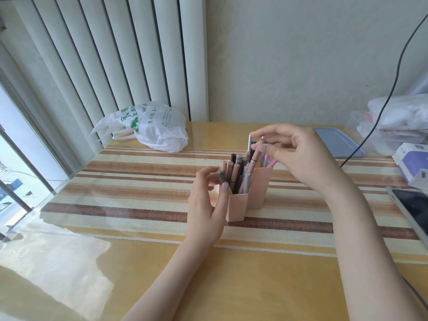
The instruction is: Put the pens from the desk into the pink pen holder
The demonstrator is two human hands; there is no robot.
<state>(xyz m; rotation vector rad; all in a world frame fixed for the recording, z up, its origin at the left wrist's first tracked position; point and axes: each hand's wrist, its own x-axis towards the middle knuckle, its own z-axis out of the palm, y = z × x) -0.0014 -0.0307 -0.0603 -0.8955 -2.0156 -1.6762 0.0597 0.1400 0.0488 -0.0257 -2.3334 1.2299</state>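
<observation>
A pink pen holder (257,191) with several compartments stands upright on the striped mat in the middle of the desk. Several pens (236,174) in pink, grey and dark colours stick out of it. My left hand (206,205) sits against the holder's left side, thumb and fingers pinching a grey pen (221,177) that leans at the front-left compartment. My right hand (296,154) hovers over the back compartments, fingertips closed on the tops of a pink pen (253,159) and a slim silver pen (250,143) standing in the holder.
A white plastic bag (150,128) lies at the back left. A grey-blue lid (338,144) is at the back right, with boxes and wrapped items (407,126) beyond. A phone (412,209) lies at the right edge. A black cable (393,89) hangs down the wall.
</observation>
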